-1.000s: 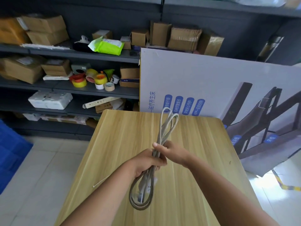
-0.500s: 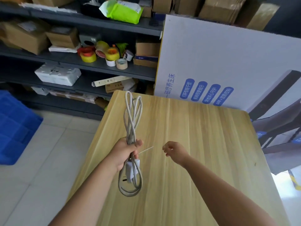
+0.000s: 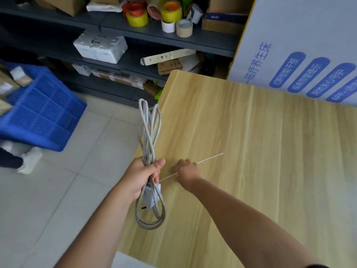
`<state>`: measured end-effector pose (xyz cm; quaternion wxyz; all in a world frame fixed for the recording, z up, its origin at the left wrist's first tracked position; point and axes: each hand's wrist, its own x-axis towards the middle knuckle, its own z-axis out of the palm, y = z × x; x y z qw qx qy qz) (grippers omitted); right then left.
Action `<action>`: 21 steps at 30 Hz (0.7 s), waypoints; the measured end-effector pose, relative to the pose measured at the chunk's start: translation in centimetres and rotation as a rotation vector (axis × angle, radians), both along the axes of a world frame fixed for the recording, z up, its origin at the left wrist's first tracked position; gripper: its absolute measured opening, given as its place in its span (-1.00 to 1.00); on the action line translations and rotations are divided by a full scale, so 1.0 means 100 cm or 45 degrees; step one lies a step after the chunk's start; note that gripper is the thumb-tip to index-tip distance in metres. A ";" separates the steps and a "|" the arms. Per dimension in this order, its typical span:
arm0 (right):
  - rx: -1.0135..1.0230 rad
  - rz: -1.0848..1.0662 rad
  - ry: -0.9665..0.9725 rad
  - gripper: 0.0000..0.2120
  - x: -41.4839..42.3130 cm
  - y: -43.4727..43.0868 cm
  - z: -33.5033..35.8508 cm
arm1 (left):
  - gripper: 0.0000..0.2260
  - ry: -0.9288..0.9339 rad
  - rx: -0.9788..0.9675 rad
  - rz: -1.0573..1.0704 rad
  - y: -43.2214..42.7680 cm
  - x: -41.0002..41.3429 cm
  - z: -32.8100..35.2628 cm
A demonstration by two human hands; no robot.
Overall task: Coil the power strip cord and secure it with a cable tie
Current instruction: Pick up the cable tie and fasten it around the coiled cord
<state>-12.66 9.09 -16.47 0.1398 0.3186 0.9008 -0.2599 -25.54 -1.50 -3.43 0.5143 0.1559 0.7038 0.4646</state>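
Cord: grey, gathered into a long narrow bundle of several loops, held upright over the left edge of the bench. Upper loops stand above the fist and reach past the bench edge over the floor; lower loops hang below the fist, over the bench's near left part.

Plug: white block, caught within the lower loops just beneath the fist; one dark pin shows at its lower left.

Left hand: grip closed around the middle of the cord bundle, thumb laid across the front of the strands.

Cable tie: thin, white, straight, slanting from lower left to upper right, its lower end just beside the cord bundle.

Right hand: just beside the left hand, over the bench; grip pinched on the cable tie near its middle, both ends projecting free.

Bench: pale wood-grain top, otherwise bare in view.

Surroundings: white printed board with blue labels leaning at the bench's far right; dark shelves behind, bearing tape rolls, cardboard boxes and a white foam block; blue crate on the tiled floor, left.
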 end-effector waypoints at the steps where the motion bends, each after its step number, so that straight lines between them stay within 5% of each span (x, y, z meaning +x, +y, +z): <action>1: 0.054 0.027 -0.031 -0.74 -0.007 -0.002 -0.004 | -0.82 -0.010 -0.006 0.014 -0.005 -0.003 -0.003; 8: 0.183 0.006 -0.003 -0.81 -0.006 -0.005 -0.011 | -0.70 -0.049 -0.006 0.032 -0.018 -0.007 -0.008; 13: -0.168 -0.422 0.300 -0.78 0.035 0.011 0.033 | -0.73 -0.047 -0.005 0.029 -0.008 0.007 0.000; 21: -0.053 -0.828 0.657 -0.91 0.149 0.036 0.148 | -0.82 -0.034 0.060 -0.047 0.040 0.084 0.042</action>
